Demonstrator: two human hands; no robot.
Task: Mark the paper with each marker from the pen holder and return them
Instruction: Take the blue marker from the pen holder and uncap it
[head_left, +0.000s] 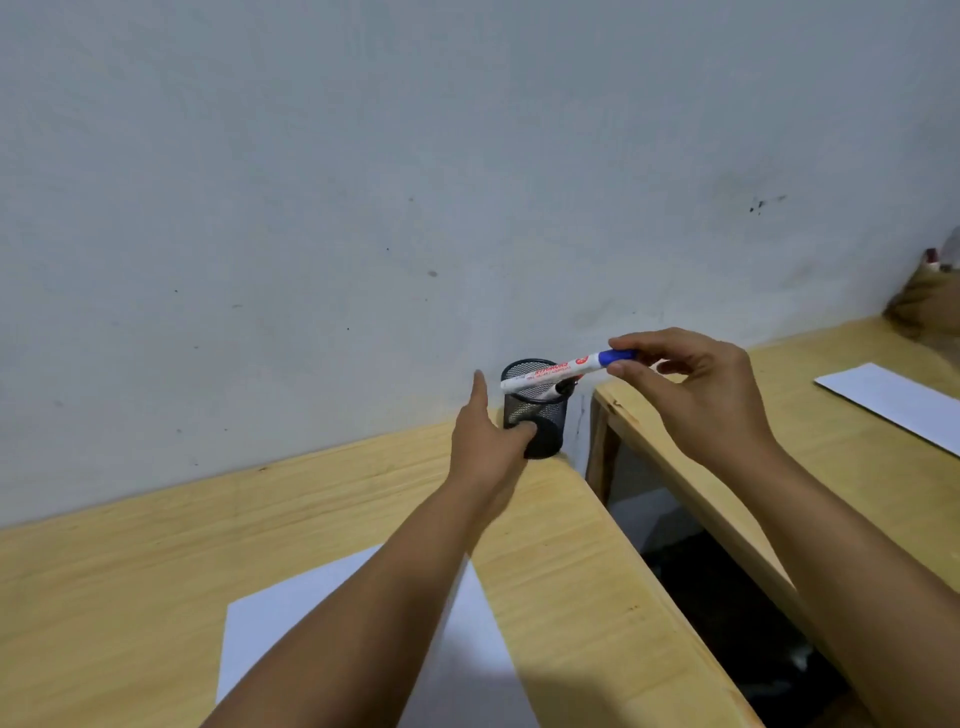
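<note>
A black mesh pen holder (540, 402) stands at the far right corner of the wooden table (156, 525), against the wall. My left hand (485, 441) grips its left side, thumb on the front. My right hand (691, 382) pinches the blue cap end of a white marker (556, 371), which lies nearly level above the holder's mouth. Another marker with a dark cap (558, 388) sits inside the holder. A white sheet of paper (291, 623) lies near me on the table, partly hidden under my left forearm.
A second wooden table (810, 395) stands to the right across a dark gap (691, 551). A white sheet (893, 400) lies on it, and a brown object (930, 306) sits at its far right corner. A grey wall runs behind both.
</note>
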